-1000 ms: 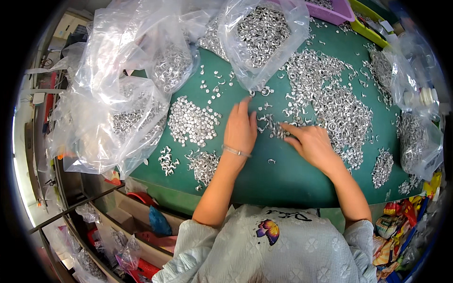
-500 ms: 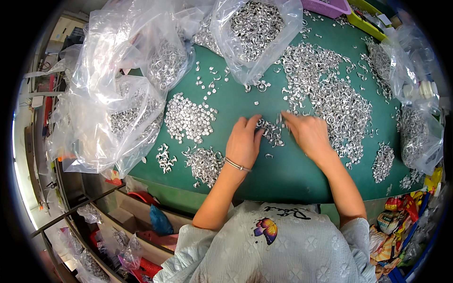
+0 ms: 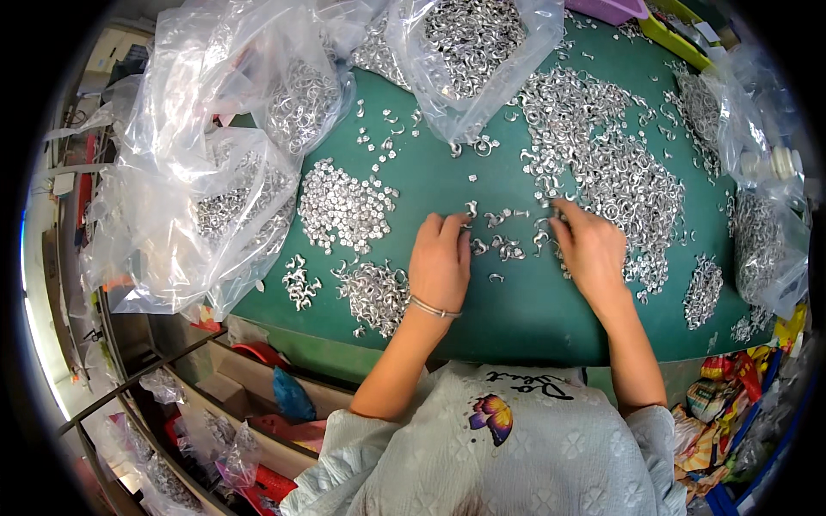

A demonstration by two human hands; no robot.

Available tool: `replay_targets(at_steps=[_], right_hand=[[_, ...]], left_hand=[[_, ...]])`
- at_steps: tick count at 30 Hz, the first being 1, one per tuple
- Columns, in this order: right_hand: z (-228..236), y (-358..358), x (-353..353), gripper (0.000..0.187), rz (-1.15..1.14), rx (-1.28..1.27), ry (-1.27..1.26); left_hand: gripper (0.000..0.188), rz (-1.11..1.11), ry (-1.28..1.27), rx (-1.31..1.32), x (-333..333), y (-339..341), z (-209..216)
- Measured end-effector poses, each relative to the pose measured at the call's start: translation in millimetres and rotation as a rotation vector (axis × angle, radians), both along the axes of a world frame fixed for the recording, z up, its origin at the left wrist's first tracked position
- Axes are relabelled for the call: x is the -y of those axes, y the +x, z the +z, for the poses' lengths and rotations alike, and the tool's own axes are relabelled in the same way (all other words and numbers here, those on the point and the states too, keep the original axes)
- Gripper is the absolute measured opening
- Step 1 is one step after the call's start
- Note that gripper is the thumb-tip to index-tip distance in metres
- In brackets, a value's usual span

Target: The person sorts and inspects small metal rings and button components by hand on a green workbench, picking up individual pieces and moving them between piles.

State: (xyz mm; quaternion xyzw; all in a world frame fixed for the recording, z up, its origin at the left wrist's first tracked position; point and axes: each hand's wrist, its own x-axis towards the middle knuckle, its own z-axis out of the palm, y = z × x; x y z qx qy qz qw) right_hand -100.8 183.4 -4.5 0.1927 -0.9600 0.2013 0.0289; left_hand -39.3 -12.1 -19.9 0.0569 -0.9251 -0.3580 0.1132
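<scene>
Small curved silver metal pieces (image 3: 509, 250) lie loosely scattered on the green tabletop between my hands. My left hand (image 3: 440, 262), with a bracelet at the wrist, has its fingers bent and its thumb close to the index finger; a small silver piece (image 3: 471, 209) shows at the fingertips. Whatever sits between those fingers is partly hidden. My right hand (image 3: 594, 251) reaches the left edge of a large heap of curved silver pieces (image 3: 632, 185). Its thumb and index finger are apart, with loose pieces beside their tips.
Left of my left hand lie a pile of small flower-shaped silver pieces (image 3: 344, 206) and a pile of curved ones (image 3: 374, 297). Clear plastic bags (image 3: 189, 172) of metal parts crowd the left; another bag (image 3: 473, 52) stands at the back. Purple (image 3: 613, 7) and yellow-green (image 3: 675, 36) baskets sit far right.
My right hand has moved right, away from my left hand, toward the large heap. The clustered pieces between my hands are now spread apart. My left hand has barely moved.
</scene>
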Motion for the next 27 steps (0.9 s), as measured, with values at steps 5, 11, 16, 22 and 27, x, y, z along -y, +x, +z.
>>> replay_targets(at_steps=[5,11,16,22,27], right_hand=[[10.6,8.1,19.6,0.023,0.083,-0.015,-0.196],[1.4,2.6,34.5,0.025,0.152,0.088,-0.182],[1.0,2.2,27.5,0.022,0.145,0.079,-0.211],[-8.1,1.0,37.3,0.02,0.27,0.06,-0.136],[-10.3,-2.8,27.5,0.013,0.264,0.06,-0.327]], left_hand=[[0.021,-0.033,0.022,-0.025,-7.0,-3.0,3.3],[0.015,-0.067,0.006,-0.036,-11.4,-16.0,-5.0],[0.009,-0.055,0.036,-0.053,-10.1,-14.8,0.8],[0.009,-0.096,0.09,-0.027,-10.8,-15.8,-7.8],[0.012,-0.016,0.122,-0.024,-4.6,-6.8,3.9]])
